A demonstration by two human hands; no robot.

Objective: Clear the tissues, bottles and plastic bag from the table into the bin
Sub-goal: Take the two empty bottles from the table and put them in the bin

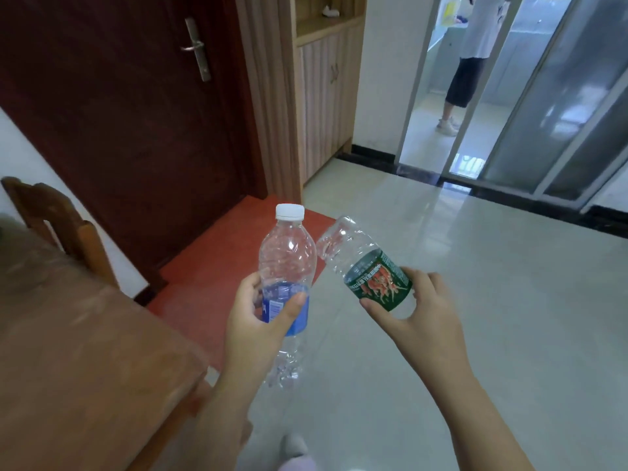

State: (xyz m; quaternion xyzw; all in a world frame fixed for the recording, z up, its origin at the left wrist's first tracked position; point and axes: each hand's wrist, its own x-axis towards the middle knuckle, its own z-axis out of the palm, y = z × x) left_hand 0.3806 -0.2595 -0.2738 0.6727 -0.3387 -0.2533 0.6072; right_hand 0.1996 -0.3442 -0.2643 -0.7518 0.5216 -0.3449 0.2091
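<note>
My left hand (258, 317) grips an empty clear bottle with a blue label (287, 266), held upright with its white cap on top. My right hand (421, 314) holds a second empty clear bottle with a green and red label (370, 270), upside down and tilted left, its base close to the first bottle's shoulder. Both bottles are in the air over the tiled floor, to the right of the wooden table (68, 351). No bin, tissues or plastic bag show in this view.
A wooden chair (57, 222) stands against the wall behind the table. A red mat (221, 266) lies before the dark red door (136, 113). A wooden cabinet (323, 96) is beyond. Another person (472, 62) stands past the sliding glass door (557, 107).
</note>
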